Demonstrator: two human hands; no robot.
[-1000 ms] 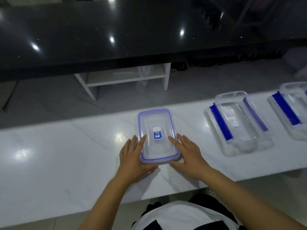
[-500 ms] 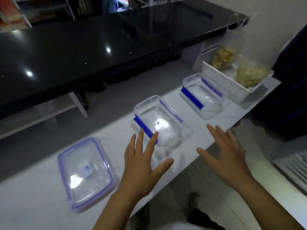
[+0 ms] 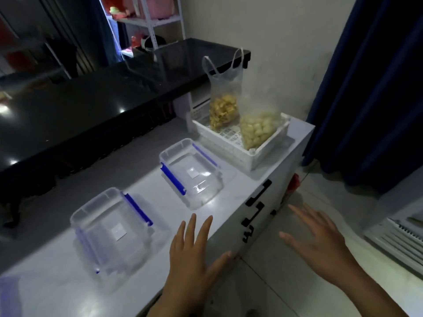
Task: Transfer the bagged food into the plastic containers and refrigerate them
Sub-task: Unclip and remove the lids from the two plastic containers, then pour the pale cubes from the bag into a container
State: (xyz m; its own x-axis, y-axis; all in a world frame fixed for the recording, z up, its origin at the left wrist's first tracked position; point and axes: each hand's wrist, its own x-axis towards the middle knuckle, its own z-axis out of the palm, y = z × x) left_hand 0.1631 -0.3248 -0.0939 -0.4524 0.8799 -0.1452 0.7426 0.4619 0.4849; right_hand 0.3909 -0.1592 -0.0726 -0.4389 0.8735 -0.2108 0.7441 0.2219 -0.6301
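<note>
White marble-look worktop (image 3: 57,291) runs along in front of a long black counter (image 3: 91,106), ending near a pale wall and a dark blue curtain (image 3: 377,88). Two clear plastic containers with blue clips sit on it with no lids on, mouths up, ready to be filled: the near container (image 3: 109,229) on the left and the far container (image 3: 192,172) beyond it, well apart from each other. At the far end stands a white crate (image 3: 256,156) with slotted floor, and in it lean the two thin bags of food, handles up: the bag of yellow pieces (image 3: 223,113) toward the wall side and the bag of pale lumps (image 3: 258,129) just beside it, the two touching. The crate likely keeps the soft bags upright so nothing spills.

Left hand (image 3: 192,259) hovers over the worktop's near edge, fingers straight and spread, its grip on nothing. Right hand (image 3: 320,239) is out past the worktop's end, above the tiled floor (image 3: 286,282), likewise flat, fingers fanned, holding nothing. Both point toward the crate, so I judge the step in hand is reaching for a bag; no food is in either container yet. Black handles (image 3: 258,197) show on the white cabinet face below the worktop's end.
</note>
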